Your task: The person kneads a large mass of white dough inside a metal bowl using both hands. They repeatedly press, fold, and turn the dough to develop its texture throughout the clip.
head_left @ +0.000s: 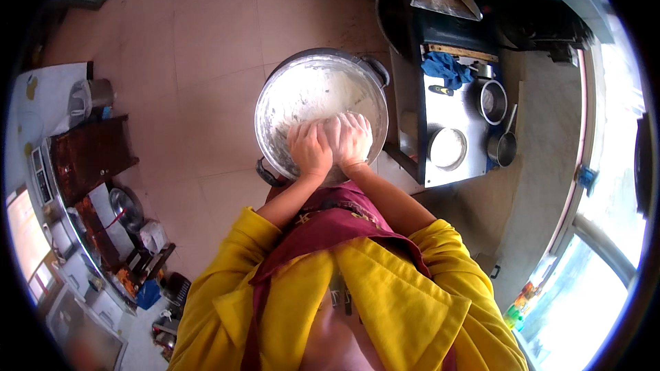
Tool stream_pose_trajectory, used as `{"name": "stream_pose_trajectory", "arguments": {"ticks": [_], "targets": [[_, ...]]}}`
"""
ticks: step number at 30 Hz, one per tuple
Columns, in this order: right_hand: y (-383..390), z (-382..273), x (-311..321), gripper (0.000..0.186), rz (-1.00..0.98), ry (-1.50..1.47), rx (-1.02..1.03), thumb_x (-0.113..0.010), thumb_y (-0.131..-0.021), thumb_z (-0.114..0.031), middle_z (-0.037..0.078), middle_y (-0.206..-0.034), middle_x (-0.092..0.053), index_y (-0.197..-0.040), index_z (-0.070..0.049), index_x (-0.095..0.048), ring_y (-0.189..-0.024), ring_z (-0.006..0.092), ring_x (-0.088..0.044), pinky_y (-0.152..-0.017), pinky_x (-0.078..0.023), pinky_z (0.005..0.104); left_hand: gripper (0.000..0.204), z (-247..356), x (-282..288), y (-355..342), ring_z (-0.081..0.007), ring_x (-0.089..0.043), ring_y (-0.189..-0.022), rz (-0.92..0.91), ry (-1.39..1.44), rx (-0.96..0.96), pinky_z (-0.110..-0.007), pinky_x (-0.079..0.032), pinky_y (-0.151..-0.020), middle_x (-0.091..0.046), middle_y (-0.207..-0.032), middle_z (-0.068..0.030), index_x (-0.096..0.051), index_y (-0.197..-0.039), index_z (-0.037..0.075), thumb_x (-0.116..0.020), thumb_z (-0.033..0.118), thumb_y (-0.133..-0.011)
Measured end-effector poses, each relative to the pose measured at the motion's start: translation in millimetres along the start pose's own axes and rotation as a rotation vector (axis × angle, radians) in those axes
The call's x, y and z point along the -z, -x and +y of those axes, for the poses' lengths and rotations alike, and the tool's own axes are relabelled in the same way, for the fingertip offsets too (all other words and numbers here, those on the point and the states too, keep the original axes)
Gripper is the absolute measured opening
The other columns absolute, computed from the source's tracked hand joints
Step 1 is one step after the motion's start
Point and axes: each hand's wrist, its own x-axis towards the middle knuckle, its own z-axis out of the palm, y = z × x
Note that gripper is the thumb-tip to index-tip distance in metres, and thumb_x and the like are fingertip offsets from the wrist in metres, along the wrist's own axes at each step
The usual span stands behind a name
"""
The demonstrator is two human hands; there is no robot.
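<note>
A wide metal pot [260,89] with two dark side handles sits in front of me, its inner wall smeared with white flour [316,86]. In its near part is a pale lump of dough [333,130], mostly covered by my hands. My left hand [309,148] presses on the dough's left side with its fingers curled. Beside it, my right hand [353,139], coated in white flour, is curled over the dough's right side. The two hands are close together, and the underside of the dough is hidden.
To the right, a metal-topped table [443,110] holds a bowl of white powder [447,149], a round metal pan [492,102], a small saucepan [502,148] and a blue cloth [447,69]. Brown wooden furniture [93,158] stands left, across the tiled floor [199,96]. Windows line the far right.
</note>
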Motion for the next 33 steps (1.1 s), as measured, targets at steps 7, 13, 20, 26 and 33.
{"name": "stream_pose_trajectory", "arguments": {"ticks": [7,13,20,26,33], "targets": [[-15.7,15.1,-19.9,0.019,-0.089,-0.123,-0.04,-0.053,-0.081,-0.023,0.011,-0.086,-0.064,-0.083,-0.008,-0.065,-0.081,0.0328,-0.058,-0.075,-0.048,0.0424,0.024,-2.4,-6.6,-16.2,-0.0291,-0.062,-0.084,0.039,-0.049,0.043,-0.04,-0.043,-0.085,-0.068,-0.088,-0.0072,-0.071,-0.09,0.008,-0.049,0.018,-0.091],[-54.0,28.5,-34.6,0.018,-0.177,-0.186,0.042,-0.056,-0.079,-0.025,0.009,-0.079,-0.063,-0.078,-0.009,-0.065,-0.073,0.0322,-0.06,-0.064,-0.05,0.0415,0.015,-12.4,-17.1,-37.9,-0.031,-0.059,-0.076,-0.004,-0.042,0.15,-0.042,-0.042,-0.072,-0.063,-0.078,-0.0077,-0.062,-0.073,0.009,-0.053,0.016,-0.083],[-69.1,35.7,-49.2,0.029,-0.333,-0.172,0.002,-0.058,-0.079,-0.028,0.014,-0.084,-0.068,-0.091,-0.006,-0.071,-0.077,0.0332,-0.065,-0.067,-0.053,0.0417,0.016,-31.4,-30.0,-52.7,-0.0316,-0.058,-0.072,0.0,-0.083,0.14,-0.043,-0.042,-0.068,-0.061,-0.073,-0.009,-0.058,-0.069,0.009,-0.053,0.019,-0.08],[-74.7,33.4,-51.8,0.03,-0.354,-0.122,-0.067,-0.056,-0.082,-0.029,0.016,-0.078,-0.069,-0.094,-0.007,-0.072,-0.068,0.0335,-0.068,-0.06,-0.055,0.0432,0.021,-30.6,-31.5,-66.9,-0.0344,-0.06,-0.069,-0.014,-0.149,0.198,-0.047,-0.043,-0.065,-0.062,-0.07,-0.0113,-0.059,-0.066,0.008,-0.053,0.021,-0.082],[-87.2,22.6,-54.9,0.042,-0.378,0.0,-0.268,-0.05,-0.088,-0.04,0.021,-0.076,-0.068,-0.072,-0.008,-0.073,-0.073,0.0383,-0.068,-0.07,-0.055,0.046,0.031,-31.6,-33.9,-81.2,-0.0371,-0.063,-0.067,-0.009,-0.177,0.213,-0.047,-0.048,-0.069,-0.065,-0.068,-0.0174,-0.065,-0.069,0.004,-0.051,0.027,-0.085]]}}
